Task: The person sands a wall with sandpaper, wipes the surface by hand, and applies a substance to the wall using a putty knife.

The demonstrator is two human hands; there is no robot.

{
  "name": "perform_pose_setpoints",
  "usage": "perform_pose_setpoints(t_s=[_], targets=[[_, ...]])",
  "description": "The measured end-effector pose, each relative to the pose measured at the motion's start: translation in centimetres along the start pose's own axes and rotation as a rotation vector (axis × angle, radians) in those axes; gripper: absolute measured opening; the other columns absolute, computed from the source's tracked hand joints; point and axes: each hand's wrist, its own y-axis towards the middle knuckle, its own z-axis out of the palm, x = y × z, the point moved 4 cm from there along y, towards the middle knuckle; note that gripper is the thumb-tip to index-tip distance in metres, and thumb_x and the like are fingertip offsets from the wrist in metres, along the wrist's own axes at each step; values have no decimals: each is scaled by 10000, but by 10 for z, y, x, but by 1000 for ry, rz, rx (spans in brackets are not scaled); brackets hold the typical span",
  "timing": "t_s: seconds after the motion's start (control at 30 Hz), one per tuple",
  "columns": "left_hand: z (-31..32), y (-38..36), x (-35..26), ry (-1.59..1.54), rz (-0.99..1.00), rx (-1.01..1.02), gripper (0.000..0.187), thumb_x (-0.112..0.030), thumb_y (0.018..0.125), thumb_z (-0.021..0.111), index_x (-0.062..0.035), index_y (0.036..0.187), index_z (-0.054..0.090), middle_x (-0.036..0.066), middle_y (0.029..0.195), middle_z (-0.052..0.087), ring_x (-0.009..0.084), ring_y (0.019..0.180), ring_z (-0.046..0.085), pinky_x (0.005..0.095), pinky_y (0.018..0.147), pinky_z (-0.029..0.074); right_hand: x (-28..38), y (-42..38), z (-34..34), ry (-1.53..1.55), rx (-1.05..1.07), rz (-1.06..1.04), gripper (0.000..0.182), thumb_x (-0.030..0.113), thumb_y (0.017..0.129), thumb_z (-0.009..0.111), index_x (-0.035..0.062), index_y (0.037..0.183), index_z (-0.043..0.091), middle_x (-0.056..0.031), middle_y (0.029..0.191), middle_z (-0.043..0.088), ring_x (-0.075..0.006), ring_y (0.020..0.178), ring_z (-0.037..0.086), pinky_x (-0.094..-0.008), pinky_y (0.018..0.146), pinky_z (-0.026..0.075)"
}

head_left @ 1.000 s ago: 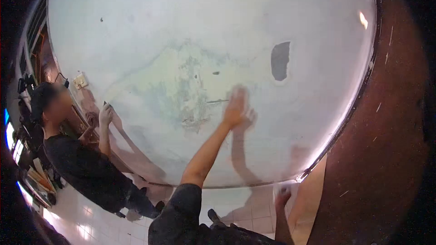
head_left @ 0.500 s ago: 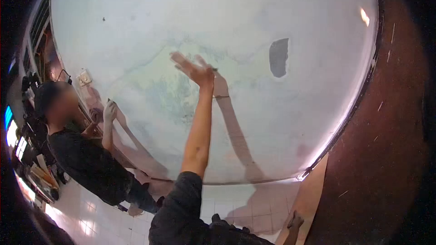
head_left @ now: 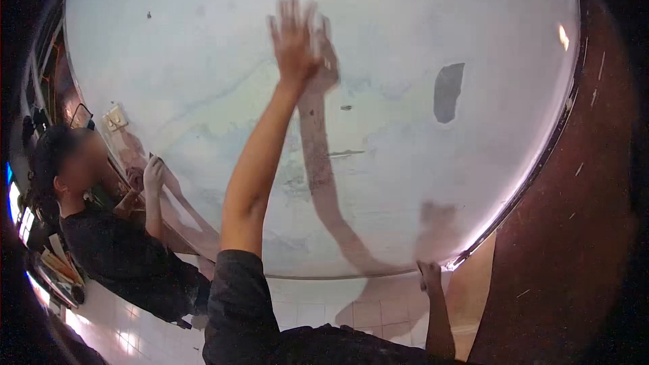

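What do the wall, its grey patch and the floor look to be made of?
Wall: probably plaster, mostly matte and whitish, with uneven greenish blotches.
Grey patch: possibly bare cement, dull and darker inside an irregular edge.
Floor: likely glazed ceramic tile, pale, with grid joints and bright reflections.

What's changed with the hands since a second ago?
Your left hand has moved up and left across the wall, from beside the crack to above the greenish patch. Your right hand dipped, then rose towards the wall's lower edge. The co-worker's raised hand stayed near the wall plate.
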Motion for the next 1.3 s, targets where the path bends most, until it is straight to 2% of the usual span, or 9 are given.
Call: perform_pose_setpoints(t_s=[0.07, 0.2, 0.4, 0.47, 0.57, 0.7, 1.2, 1.23, 1.3], targets=[[-1, 12, 29, 25, -103, -132, 535, -253, 894, 489, -197, 1423, 435, 133, 1545, 284, 364, 1435, 214, 569, 1149, 107, 101, 28, 66, -271, 62, -480, 247, 222, 805, 737, 56, 835, 557, -65, 679, 574, -155, 420, 461, -322, 389, 371], [4, 12, 37, 134, -95, -119, 499, -233, 889, 481, -180, 1386, 474, 148, 1518, 326, 385, 1415, 247, 578, 1139, 134, 292, 57, 153, -373, -20, -590, 404, 284, 741, 804, 3, 787, 518, -122, 751, 564, -260, 698, 555, -428, 635, 440], [5, 5, 42, 74, -72, -161, 457, -233, 881, 492, -162, 1331, 518, 135, 1502, 356, 371, 1402, 280, 571, 1130, 170, 487, 38, 227, -396, -618, -1447, 432, 273, 649, 876, 32, 756, 534, -95, 782, 508, -328, 779, 492, -477, 692, 388], [4, 6, 45, 86, -53, -177, 470, -243, 889, 495, -194, 1357, 491, 93, 1522, 342, 344, 1411, 280, 552, 1139, 168, 518, 56, 249, -348, -713, -1403, 435, 281, 623, 886, 43, 727, 537, -87, 802, 503, -320, 769, 474, -469, 698, 362], [-3, 9, 40, 142, -99, -110, 482, -227, 870, 473, -11, 1300, 505, 230, 1457, 381, 414, 1375, 302, 553, 1132, 187, 511, 62, 256, -364, -746, -1397, 413, 273, 602, 894, 70, 689, 545, -78, 792, 505, -310, 785, 480, -431, 682, 358], [-2, 10, 36, 91, -154, -105, 483, -185, 879, 453, -23, 1331, 506, 209, 1490, 356, 401, 1404, 269, 547, 1149, 157, 485, 66, 247, -348, -652, -1308, 452, 440, 689, 805, 65, 658, 553, -86, 889, 498, -311, 883, 481, -461, 806, 360], [1, 5, 33, 112, -133, -125, 447, -180, 863, 460, -11, 1272, 523, 225, 1452, 390, 418, 1373, 306, 548, 1138, 199, 518, 55, 241, -179, -737, -1293, 452, 162, 630, 893, 49, 647, 455, -54, 781, 485, -261, 781, 467, -401, 695, 387], [3, 3, 37, 37, -66, -237, 413, -228, 880, 510, -165, 1287, 535, 102, 1472, 407, 347, 1382, 328, 540, 1128, 207, 515, 63, 228, -74, -703, -1220, 450, 164, 642, 891, 45, 651, 457, -50, 789, 485, -248, 792, 467, -390, 691, 394], [7, -1, 42, 58, -84, -249, 391, -224, 878, 515, -159, 1262, 547, 101, 1444, 434, 346, 1363, 352, 540, 1119, 227, 513, 65, 208, 169, -634, -1047, 428, 178, 681, 883, 38, 659, 480, -40, 802, 480, -212, 826, 464, -359, 676, 412]])
